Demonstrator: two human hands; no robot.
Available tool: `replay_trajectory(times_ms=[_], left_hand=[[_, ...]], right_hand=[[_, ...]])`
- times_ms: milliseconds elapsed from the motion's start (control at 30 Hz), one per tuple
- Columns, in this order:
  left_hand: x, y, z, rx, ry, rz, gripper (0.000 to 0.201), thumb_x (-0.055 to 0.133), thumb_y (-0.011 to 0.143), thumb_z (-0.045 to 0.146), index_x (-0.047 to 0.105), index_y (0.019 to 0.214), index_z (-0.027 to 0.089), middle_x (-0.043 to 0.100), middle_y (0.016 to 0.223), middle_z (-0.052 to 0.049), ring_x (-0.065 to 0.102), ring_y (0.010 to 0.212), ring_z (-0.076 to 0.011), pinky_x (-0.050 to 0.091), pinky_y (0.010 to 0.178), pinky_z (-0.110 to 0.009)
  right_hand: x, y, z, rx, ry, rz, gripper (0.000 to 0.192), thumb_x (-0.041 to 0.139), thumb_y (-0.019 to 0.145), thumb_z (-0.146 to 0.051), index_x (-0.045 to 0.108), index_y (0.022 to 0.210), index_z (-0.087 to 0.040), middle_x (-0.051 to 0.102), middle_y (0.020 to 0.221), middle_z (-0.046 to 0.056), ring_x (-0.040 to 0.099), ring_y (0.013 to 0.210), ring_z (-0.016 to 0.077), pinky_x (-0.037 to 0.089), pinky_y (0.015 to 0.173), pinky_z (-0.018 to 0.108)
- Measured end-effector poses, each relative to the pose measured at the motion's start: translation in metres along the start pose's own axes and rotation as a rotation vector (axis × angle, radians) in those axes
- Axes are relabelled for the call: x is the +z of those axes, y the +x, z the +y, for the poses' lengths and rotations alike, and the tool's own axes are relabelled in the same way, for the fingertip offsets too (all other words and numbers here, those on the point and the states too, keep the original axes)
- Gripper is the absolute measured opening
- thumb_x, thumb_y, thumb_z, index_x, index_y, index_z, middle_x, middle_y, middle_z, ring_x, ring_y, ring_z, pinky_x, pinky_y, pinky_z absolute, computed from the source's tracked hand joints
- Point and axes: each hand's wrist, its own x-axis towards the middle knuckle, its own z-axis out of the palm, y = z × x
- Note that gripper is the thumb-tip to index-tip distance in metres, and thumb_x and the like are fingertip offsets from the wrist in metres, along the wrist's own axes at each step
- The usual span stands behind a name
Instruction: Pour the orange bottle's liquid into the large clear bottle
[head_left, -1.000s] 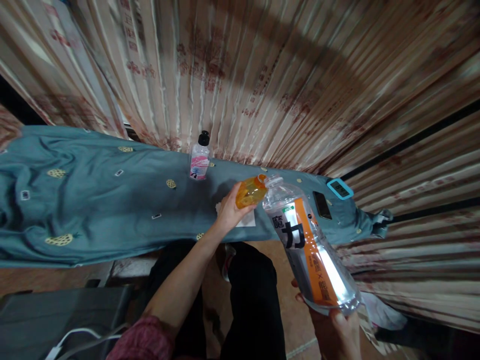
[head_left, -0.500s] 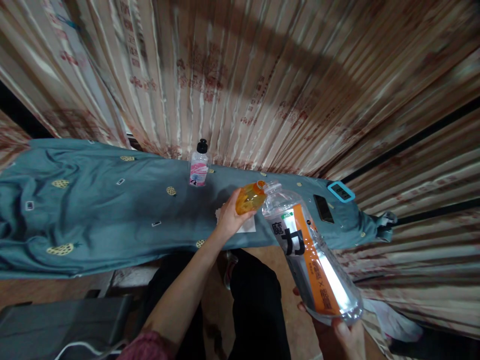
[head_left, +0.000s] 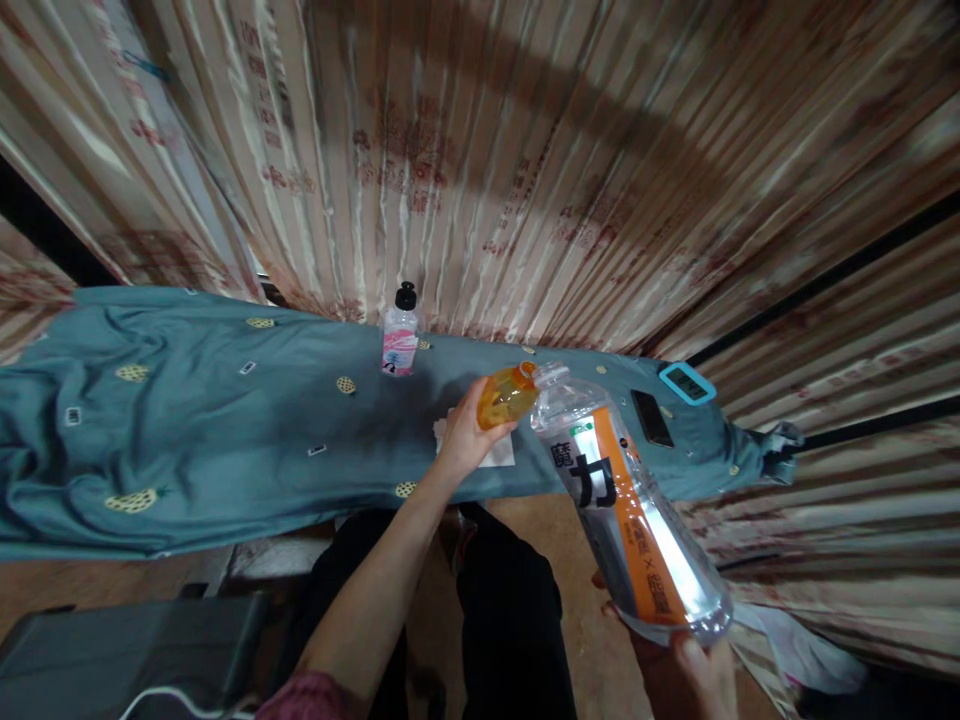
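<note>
The left grip [head_left: 465,438] holds a small, rounded, translucent amber bottle [head_left: 504,400] at the mouth of a large, clear, orange-labelled plastic bottle [head_left: 626,510]; the right grip [head_left: 703,665] holds the latter's base. Aligning mouths seems in hand; the next move calls for steady necks.

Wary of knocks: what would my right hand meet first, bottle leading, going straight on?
The clear bottle in the right hand would likely meet the orange bottle in the left hand; whether they touch is unclear.
</note>
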Motion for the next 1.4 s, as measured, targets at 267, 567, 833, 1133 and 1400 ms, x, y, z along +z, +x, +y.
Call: replay_trajectory(times_ms=[267,567,833,1133,1400], left_hand=[[-0.0004,-0.0009,-0.0027,0.030,-0.025,0.002,0.074,0.086,0.069,0.025,0.052,0.134,0.024,0.070,0.129,-0.007,0.068,0.119,-0.0266,0.054,0.107,-0.043],[0.0005,0.0024,-0.0068,0.042,-0.034,-0.002,0.084,0.092,0.060,0.023,0.052,0.134,0.025,0.069,0.128,-0.007,0.068,0.120,-0.0273,0.053,0.109,-0.045],[-0.0010,0.0011,-0.0037,0.019,-0.017,-0.008,0.080,0.088,0.064,0.019,0.051,0.135,0.023,0.068,0.130,-0.008,0.066,0.122,-0.0286,0.051,0.111,-0.047],[-0.0011,0.0000,-0.0065,0.021,-0.009,-0.011,0.080,0.087,0.065,0.020,0.050,0.136,0.025,0.067,0.133,-0.007,0.065,0.124,-0.0283,0.051,0.111,-0.047],[-0.0005,-0.0008,-0.0046,0.012,0.009,-0.009,0.082,0.087,0.065,0.020,0.049,0.137,0.024,0.067,0.133,-0.008,0.065,0.123,-0.0298,0.051,0.111,-0.048]], right_hand=[[0.0008,-0.0023,-0.0021,-0.019,-0.015,-0.022,0.092,0.082,0.067,-0.053,0.046,0.146,-0.023,0.075,0.106,0.007,0.072,0.092,0.0248,0.057,0.069,0.033],[-0.0036,0.0022,0.0019,-0.049,-0.046,-0.042,0.075,0.077,0.074,-0.050,0.053,0.139,-0.024,0.075,0.102,0.007,0.072,0.093,0.0247,0.056,0.071,0.033],[-0.0026,0.0022,0.0002,-0.034,-0.051,-0.044,0.082,0.078,0.073,-0.053,0.048,0.144,-0.027,0.075,0.108,0.006,0.073,0.089,0.0229,0.056,0.070,0.030],[-0.0028,0.0002,-0.0004,-0.027,-0.038,-0.049,0.076,0.075,0.076,-0.053,0.049,0.144,-0.029,0.074,0.114,0.006,0.072,0.090,0.0222,0.056,0.068,0.030],[-0.0004,-0.0011,-0.0033,-0.007,-0.026,-0.007,0.085,0.081,0.068,-0.053,0.050,0.143,-0.029,0.075,0.109,0.006,0.073,0.088,0.0234,0.055,0.068,0.030]])
